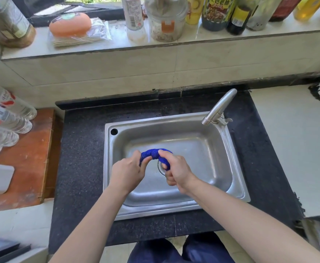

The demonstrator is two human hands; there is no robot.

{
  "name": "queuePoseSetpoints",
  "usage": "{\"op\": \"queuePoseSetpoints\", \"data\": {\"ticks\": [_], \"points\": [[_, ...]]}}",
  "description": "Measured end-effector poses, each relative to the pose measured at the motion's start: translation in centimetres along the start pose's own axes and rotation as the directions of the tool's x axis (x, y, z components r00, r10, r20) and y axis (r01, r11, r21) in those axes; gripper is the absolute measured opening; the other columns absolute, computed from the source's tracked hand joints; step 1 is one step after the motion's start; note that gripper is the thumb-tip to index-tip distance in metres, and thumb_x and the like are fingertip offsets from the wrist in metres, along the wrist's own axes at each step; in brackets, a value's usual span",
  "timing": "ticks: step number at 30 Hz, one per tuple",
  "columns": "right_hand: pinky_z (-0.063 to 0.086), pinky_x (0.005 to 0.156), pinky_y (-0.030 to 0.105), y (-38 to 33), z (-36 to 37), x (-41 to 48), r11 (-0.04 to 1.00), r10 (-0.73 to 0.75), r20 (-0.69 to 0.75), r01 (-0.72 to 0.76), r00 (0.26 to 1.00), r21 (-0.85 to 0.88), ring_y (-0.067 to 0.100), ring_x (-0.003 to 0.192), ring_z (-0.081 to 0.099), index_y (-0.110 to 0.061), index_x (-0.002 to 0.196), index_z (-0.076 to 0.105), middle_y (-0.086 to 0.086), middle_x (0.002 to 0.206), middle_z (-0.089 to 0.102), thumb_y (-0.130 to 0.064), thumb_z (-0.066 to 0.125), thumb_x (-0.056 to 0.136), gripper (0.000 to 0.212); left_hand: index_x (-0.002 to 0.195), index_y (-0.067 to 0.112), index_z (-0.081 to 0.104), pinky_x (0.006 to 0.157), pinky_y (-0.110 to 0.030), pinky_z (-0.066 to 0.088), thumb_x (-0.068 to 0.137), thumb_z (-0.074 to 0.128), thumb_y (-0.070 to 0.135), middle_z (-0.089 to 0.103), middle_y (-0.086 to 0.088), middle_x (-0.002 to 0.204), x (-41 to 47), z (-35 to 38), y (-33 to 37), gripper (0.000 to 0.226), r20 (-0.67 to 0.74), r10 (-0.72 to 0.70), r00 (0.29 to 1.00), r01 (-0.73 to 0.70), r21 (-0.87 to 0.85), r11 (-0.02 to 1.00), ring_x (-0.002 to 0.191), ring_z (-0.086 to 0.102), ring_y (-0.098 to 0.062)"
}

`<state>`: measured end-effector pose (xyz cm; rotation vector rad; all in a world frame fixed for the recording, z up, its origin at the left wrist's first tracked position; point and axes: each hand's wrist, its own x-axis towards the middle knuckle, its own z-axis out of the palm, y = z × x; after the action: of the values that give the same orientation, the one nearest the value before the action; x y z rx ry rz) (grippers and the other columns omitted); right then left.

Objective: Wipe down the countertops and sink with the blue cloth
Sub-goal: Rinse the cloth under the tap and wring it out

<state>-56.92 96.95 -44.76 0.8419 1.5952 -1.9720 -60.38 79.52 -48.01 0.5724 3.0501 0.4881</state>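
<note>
- A person's left hand (pixel 127 172) and right hand (pixel 176 171) met over the middle of a steel sink (pixel 237 168). Both bare forearms reached in across the near edge of the dark countertop (pixel 79 158).
- Both hands were curled tight around the blue cloth (pixel 153 154), which was bunched into a short, twisted roll arching between them. The left hand gripped its left end. The right hand gripped its right end, with the thumb pressed on top.
- The cloth sat above the basin floor, almost directly over the drain (pixel 161 167), which showed in part between the two hands. Whether the cloth touched the steel could not be told.
- Open basin lay on every side of the hands, with the sink walls well apart from the knuckles.
- The faucet (pixel 219 108) stood at the far right corner of the rim, away from both hands.
- A broad strip of dark countertop ran between the sink's left rim and a wooden board (pixel 32 158), on which clear water bottles (pixel 9 120) lay on their sides.
- To the right, the dark stone bordered a pale counter (pixel 292 139).
- Behind the tiled back wall, a windowsill (pixel 98 48) was crowded with jars and sauce bottles.
</note>
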Motion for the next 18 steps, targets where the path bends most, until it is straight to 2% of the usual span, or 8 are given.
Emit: {"op": "queuePoseSetpoints", "data": {"ticks": [8, 11, 12, 13, 14, 15, 16, 18], "points": [[0.008, 0.049, 0.027, -0.4, 0.4, -0.5, 0.987, 0.080, 0.104, -0.094, 0.991, 0.131, 0.012, 0.040, 0.013, -0.022, 0.055, 0.038, -0.004, 0.049, 0.019, -0.051, 0.050, 0.096, 0.052, 0.078, 0.013, 0.044, 0.036, -0.018, 0.018, 0.100, 0.008, 0.062, 0.038, 0.005, 0.042, 0.8, -1.6, -0.3, 0.065, 0.049, 0.053, 0.997, -0.053, 0.007, 0.999, 0.028, 0.045, -0.027], [0.018, 0.047, 0.026, -1.5, -0.2, -0.6, 0.987, -0.047, 0.044, 0.054, 0.998, -0.150, 0.015, 0.045, 0.025, -0.019, 0.059, 0.042, -0.001, 0.051, 0.030, -0.054, 0.050, 0.097, 0.052, 0.085, 0.015, 0.037, 0.044, -0.032, 0.033, 0.092, 0.000, 0.069, 0.047, 0.001, 0.054, 1.0, -2.2, -0.6, 0.066, 0.136, 0.007, 0.991, -0.008, 0.007, 1.000, 0.049, 0.056, -0.033], [0.027, 0.049, 0.029, -1.8, -0.8, -0.6, 0.883, -0.165, 0.032, 0.162, 0.986, -0.441, 0.017, 0.049, 0.034, -0.018, 0.063, 0.045, -0.003, 0.054, 0.038, -0.059, 0.046, 0.097, 0.053, 0.087, 0.015, 0.035, 0.049, -0.036, 0.036, 0.091, 0.006, 0.069, 0.048, 0.002, 0.059, 1.2, -2.6, -1.0, 0.061, 0.196, -0.018, 0.981, 0.022, -0.016, 1.000, 0.058, 0.057, -0.034], [0.033, 0.054, 0.032, -2.1, -1.3, -0.6, 0.657, -0.274, 0.059, 0.232, 0.960, -0.717, 0.018, 0.056, 0.041, -0.018, 0.069, 0.047, -0.005, 0.059, 0.046, -0.064, 0.042, 0.096, 0.054, 0.088, 0.016, 0.034, 0.054, -0.038, 0.038, 0.092, 0.016, 0.067, 0.050, 0.002, 0.063, 1.3, -3.0, -1.4, 0.054, 0.255, -0.042, 0.966, 0.060, -0.062, 0.996, 0.063, 0.057, -0.032], [0.037, 0.060, 0.034, -2.3, -1.7, -0.5, 0.413, -0.355, 0.116, 0.267, 0.928, -0.871, 0.018, 0.064, 0.047, -0.020, 0.077, 0.050, -0.008, 0.066, 0.051, -0.068, 0.041, 0.094, 0.053, 0.087, 0.018, 0.035, 0.057, -0.039, 0.040, 0.094, 0.028, 0.064, 0.052, 0.002, 0.065, 1.3, -3.5, -1.8, 0.047, 0.309, -0.066, 0.949, 0.107, -0.119, 0.987, 0.064, 0.057, -0.029], [0.040, 0.066, 0.035, -2.5, -2.1, -0.4, 0.304, -0.386, 0.153, 0.282, 0.910, -0.910, 0.017, 0.073, 0.052, -0.023, 0.088, 0.053, -0.009, 0.077, 0.054, -0.069, 0.044, 0.092, 0.047, 0.087, 0.021, 0.038, 0.059, -0.038, 0.042, 0.095, 0.039, 0.062, 0.055, 0.002, 0.066, 1.2, -4.2, -1.9, 0.042, 0.335, -0.090, 0.938, 0.160, -0.190, 0.969, 0.064, 0.057, -0.024], [0.044, 0.074, 0.034, -2.8, -2.4, -0.4, 0.328, -0.376, 0.164, 0.297, 0.912, -0.897, 0.014, 0.082, 0.055, -0.028, 0.101, 0.056, -0.010, 0.091, 0.056, -0.066, 0.052, 0.090, 0.040, 0.087, 0.024, 0.042, 0.061, -0.036, 0.044, 0.093, 0.048, 0.059, 0.058, 0.002, 0.068, 1.2, -4.8, -1.9, 0.037, 0.332, -0.117, 0.936, 0.212, -0.269, 0.940, 0.065, 0.057, -0.020], [0.048, 0.094, 0.032, -3.2, -2.4, -0.3, 0.556, -0.330, 0.151, 0.321, 0.932, -0.767, 0.010, 0.098, 0.059, -0.038, 0.129, 0.052, -0.006, 0.117, 0.052, -0.054, 0.067, 0.085, 0.049, 0.091, 0.025, 0.051, 0.066, -0.030, 0.045, 0.088, 0.065, 0.050, 0.063, 0.004, 0.077, 1.6, -6.0, -1.3, 0.029, 0.289, -0.179, 0.940, 0.300, -0.454, 0.839, 0.072, 0.060, -0.015]]}}
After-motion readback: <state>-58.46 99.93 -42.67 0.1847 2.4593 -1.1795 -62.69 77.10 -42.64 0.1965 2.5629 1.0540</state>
